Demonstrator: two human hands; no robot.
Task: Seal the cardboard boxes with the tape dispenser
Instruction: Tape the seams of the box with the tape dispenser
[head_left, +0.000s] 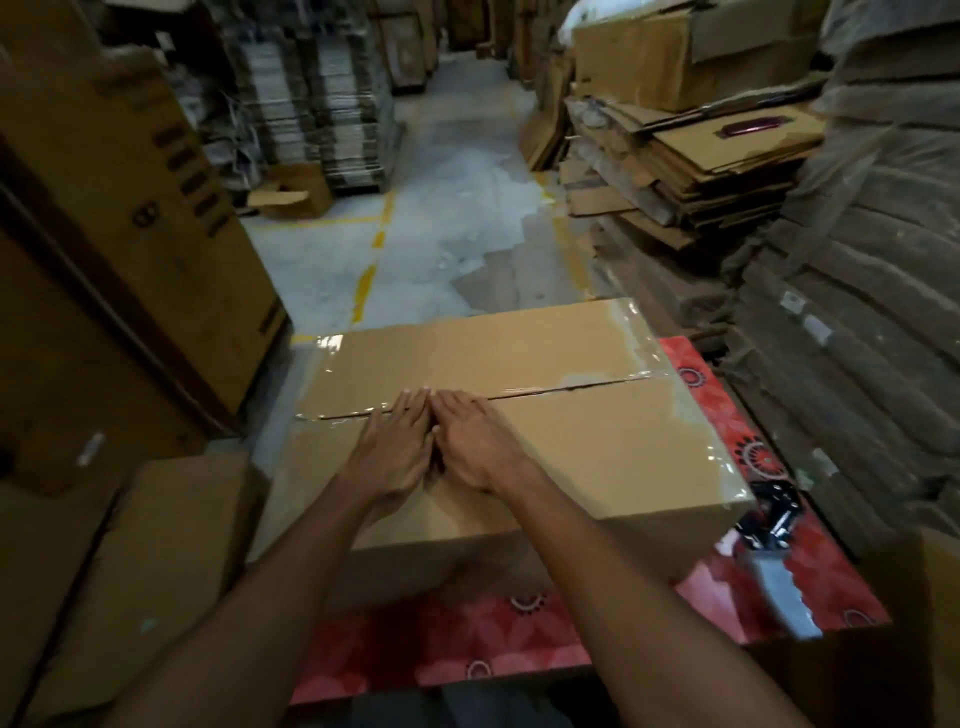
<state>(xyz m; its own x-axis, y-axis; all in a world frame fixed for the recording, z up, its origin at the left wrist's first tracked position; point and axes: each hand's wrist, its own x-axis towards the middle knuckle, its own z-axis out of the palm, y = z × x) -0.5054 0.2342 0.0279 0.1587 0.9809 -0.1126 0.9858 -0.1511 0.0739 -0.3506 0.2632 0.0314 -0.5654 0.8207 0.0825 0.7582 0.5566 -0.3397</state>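
A closed brown cardboard box (597, 441) lies on a red patterned table (467, 649). Clear tape runs along its centre seam and over both ends. My left hand (395, 447) and my right hand (472, 441) lie flat side by side on the box top, fingers straight, fingertips at the taped seam. Neither hand holds anything. The tape dispenser (774, 535), black with a metal blade, lies on the table right of the box, apart from both hands.
Tall printed cartons (130, 234) stand at the left, and a smaller box (156, 545) sits near my left arm. Stacks of flattened cardboard (701, 171) fill the right side. A concrete aisle with yellow lines (415, 234) runs ahead.
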